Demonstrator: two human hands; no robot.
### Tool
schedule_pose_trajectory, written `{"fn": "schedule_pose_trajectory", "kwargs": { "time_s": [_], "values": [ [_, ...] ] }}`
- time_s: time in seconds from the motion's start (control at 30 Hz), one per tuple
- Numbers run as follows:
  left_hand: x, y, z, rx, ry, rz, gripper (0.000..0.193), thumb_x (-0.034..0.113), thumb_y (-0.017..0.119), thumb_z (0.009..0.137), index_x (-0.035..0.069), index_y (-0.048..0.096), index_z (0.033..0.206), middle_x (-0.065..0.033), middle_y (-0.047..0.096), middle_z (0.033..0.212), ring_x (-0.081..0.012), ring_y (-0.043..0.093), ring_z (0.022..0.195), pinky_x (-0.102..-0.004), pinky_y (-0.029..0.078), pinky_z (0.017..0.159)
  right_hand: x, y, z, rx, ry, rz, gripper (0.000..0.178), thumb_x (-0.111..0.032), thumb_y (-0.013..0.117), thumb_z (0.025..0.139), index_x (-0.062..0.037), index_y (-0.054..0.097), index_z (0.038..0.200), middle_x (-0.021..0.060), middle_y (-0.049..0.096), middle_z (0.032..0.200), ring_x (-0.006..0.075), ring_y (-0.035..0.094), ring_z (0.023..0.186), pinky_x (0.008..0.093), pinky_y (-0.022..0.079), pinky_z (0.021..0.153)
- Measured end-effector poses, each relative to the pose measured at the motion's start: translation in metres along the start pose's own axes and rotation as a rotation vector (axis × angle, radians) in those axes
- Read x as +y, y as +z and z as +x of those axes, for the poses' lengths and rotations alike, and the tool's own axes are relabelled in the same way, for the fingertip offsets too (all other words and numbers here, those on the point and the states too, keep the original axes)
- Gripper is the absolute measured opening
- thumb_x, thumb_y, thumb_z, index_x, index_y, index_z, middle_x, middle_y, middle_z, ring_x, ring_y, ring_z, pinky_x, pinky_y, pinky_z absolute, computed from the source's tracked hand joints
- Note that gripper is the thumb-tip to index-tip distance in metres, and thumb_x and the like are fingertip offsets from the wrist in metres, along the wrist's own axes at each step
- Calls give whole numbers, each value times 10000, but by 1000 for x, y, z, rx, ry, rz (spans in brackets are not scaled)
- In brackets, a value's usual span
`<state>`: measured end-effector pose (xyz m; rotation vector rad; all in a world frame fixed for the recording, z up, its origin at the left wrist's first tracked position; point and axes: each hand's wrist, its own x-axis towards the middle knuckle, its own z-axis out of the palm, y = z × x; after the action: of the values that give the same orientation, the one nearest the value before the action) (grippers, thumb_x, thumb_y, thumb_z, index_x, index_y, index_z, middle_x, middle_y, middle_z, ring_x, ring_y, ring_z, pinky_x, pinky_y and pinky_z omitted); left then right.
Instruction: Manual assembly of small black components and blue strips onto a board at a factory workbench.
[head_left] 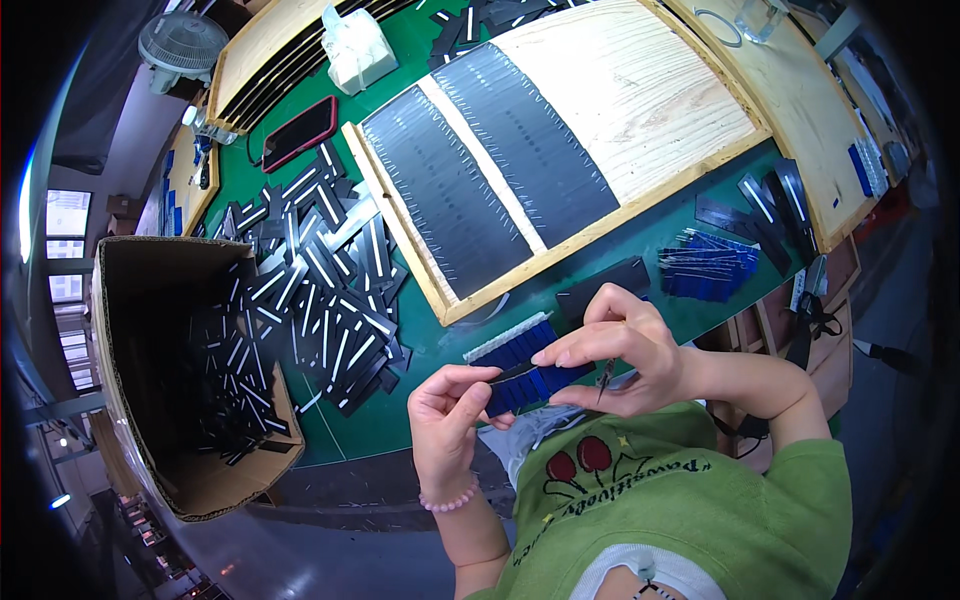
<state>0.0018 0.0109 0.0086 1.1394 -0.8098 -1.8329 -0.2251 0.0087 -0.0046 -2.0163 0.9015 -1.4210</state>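
The left hand (447, 405) pinched a thin black strip (515, 374) by its left end, thumb and forefinger nearly together. The right hand (640, 355) had 2 fingertips at the strip's other end, its thumb apart below (whether it gripped that end, I couldn't tell), with a small dark tool (605, 378) between thumb and fingers. The strip lay between the 2 hands, above blue strips (508, 349).

Plain green tabletop (375, 432); pale, grain-patterned wooden tray (640, 110) on the far side, bearing dark-grey rectangular panels (440, 185) dotted darker; black flat strips (335, 350) at left, white-striped; brown cardboard box (120, 350) farther left; blue strip row (510, 352) near, white-edged.
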Motion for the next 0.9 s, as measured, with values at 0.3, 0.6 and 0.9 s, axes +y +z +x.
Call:
{"fn": "schedule_pose_trajectory", "kwargs": {
  "time_s": [0.3, 0.6, 0.9],
  "values": [
    [-1, 1, 0, 35, 2, 11, 117, -63, 637, 815, -67, 623, 932, -114, 659, 782, -155, 651, 583, -249, 562, 523, 2, -2, -1, -60, -29, -67, 502, -154, 835, 680, -98, 516, 1063, 55, 705, 1013, 140, 494, 624, 267, 365, 616],
    [-1, 1, 1, 42, 0, -2, 97, -55, 648, 815, -61, 617, 907, -123, 662, 789, -155, 656, 581, -247, 559, 515, 4, 1, 3, -64, -58, -92, 458, -162, 827, 690, -108, 548, 1049, 20, 711, 1011, 120, 442, 591, 246, 341, 555],
    [-5, 2, 3, 55, -9, -23, 98, -66, 661, 806, -54, 610, 888, -130, 665, 790, -152, 657, 582, -243, 567, 519, 5, 5, 1, -53, -84, -173, 432, -147, 818, 687, -128, 567, 1039, 0, 716, 989, 131, 404, 576, 237, 349, 519]
  ]
}}
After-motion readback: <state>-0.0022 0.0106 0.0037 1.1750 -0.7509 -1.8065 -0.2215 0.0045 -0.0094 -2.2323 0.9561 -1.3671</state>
